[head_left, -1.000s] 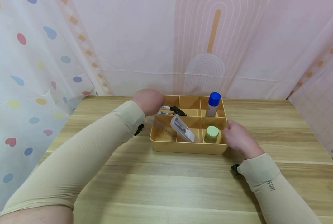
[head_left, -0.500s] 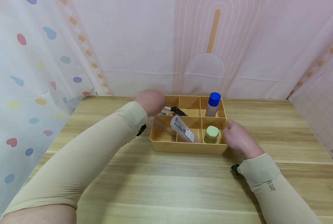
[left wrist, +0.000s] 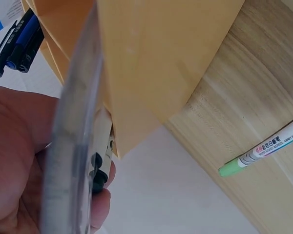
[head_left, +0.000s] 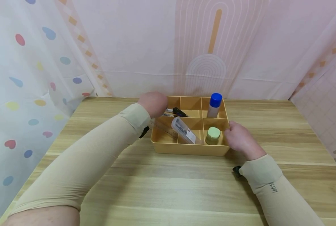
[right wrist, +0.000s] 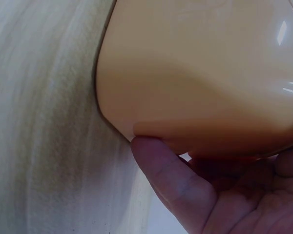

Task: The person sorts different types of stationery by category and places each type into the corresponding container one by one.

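A tan organizer (head_left: 190, 149) with several compartments stands on the wooden table. At its back left corner is my left hand (head_left: 154, 104), seen from behind in the head view. The left wrist view shows its fingers curled round a white marker (left wrist: 101, 146) with a dark cap end, partly covered by a clear ruler (left wrist: 71, 146). The ruler juts over the organizer's left wall. My right hand (head_left: 241, 138) grips the right wall near the front corner. Dark pens (head_left: 180, 112), a clear pencil-lead-like case (head_left: 184, 130), a green-lidded jar (head_left: 213, 135) and a blue-capped tube (head_left: 214, 105) sit inside.
A green-capped whiteboard marker (left wrist: 263, 148) lies on the table left of the organizer, hidden by the left arm in the head view. A patterned curtain (head_left: 145, 47) hangs right behind the table's back edge.
My left hand has shifted slightly right and down at the back left corner, covering more of the white pens. The right hand and organizer have kept their place.
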Motion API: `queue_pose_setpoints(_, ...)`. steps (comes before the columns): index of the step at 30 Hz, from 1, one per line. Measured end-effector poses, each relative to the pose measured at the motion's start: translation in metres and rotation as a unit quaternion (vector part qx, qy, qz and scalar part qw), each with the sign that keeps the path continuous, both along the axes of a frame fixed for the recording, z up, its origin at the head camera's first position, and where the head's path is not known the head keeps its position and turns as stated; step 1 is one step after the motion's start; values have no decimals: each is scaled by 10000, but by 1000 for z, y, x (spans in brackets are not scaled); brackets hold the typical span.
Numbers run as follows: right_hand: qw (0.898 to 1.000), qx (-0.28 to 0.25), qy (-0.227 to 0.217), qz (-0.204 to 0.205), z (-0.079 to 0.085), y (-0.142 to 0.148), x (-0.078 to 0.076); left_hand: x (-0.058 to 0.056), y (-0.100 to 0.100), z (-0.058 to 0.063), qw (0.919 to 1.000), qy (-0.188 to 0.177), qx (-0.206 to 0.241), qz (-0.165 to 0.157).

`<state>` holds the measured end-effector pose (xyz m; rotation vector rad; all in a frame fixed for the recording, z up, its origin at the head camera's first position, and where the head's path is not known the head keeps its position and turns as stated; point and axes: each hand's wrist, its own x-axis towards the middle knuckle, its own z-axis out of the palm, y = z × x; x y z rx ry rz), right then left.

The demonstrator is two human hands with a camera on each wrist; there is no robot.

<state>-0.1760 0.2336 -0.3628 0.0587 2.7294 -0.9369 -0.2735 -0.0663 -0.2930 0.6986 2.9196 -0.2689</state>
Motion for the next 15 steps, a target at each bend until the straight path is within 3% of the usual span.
queue_pose_setpoints(15,10000,2,27,-34,0,-1,0,-5,1,-4,9997,-164,175,21)
